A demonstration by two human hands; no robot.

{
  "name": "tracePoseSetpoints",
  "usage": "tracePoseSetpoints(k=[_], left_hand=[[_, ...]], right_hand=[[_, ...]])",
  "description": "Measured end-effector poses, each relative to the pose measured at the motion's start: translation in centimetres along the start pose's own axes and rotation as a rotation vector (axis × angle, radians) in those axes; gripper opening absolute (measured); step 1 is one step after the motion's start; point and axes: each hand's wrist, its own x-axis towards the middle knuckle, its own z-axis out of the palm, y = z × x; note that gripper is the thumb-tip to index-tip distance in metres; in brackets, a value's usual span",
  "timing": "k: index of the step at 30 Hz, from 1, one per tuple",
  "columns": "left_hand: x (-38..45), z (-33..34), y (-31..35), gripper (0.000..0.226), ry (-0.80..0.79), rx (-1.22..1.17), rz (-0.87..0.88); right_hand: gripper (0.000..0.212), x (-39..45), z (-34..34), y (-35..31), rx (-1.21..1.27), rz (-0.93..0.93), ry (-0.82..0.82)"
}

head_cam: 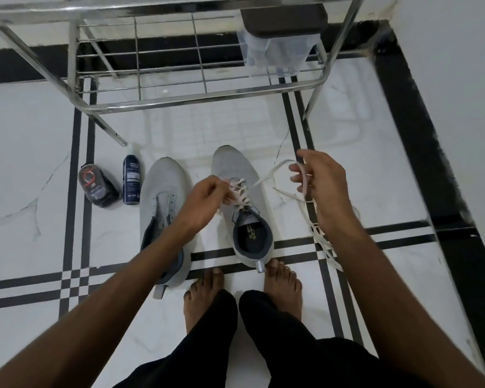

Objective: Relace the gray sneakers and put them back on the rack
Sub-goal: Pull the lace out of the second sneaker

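On the tiled floor (pixel 25 152) both sneakers point toes-away toward the rack (pixel 179 96); your left hand (pixel 207 196) pinches the right sneaker's (pixel 235 175) lace (pixel 266 176), your right hand (pixel 317 183) pinches its free end.

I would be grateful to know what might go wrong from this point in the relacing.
The loose lace trails over the floor beside the bare feet, so it might snag underfoot. The right hand pulls its strand sideways while the left hand only pinches the lacing, so the right sneaker may slide. The left sneaker shows no lace yet.
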Motion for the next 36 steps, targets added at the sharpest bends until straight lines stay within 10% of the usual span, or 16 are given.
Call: tracePoseSetpoints(k=[4,8,20,26,28,36], left_hand=[[-0.1,-0.4,-0.6,0.029,0.442,0.572,0.316],[-2.0,1.4,-1.2,0.023,0.223,0.788,0.388],[-1.3,2.6,-2.2,0.006,0.106,0.490,0.172],[-1.1,0.8,-2.6,0.067,-0.053,-0.047,-0.084],[-1.7,0.5,-2.5,0.056,-0.106,-0.150,-0.070],[-2.0,-0.4,-2.2,0.033,0.242,-0.059,0.165]], right_hand=[[0.027,-0.4,1.2,4.1,-0.872,-0.419,0.000],[0.025,-0.6,3.9,7.3,-0.848,-0.362,-0.329],[0.006,-0.1,4.7,8.4,-0.534,-0.131,-0.345],[0.019,-0.7,4.6,8.4,-0.543,0.052,-0.280],[0.022,-1.0,4.5,8.8,-0.328,0.213,-0.286],[0.015,-0.9,4.1,7.9,0.088,0.142,-0.326]])
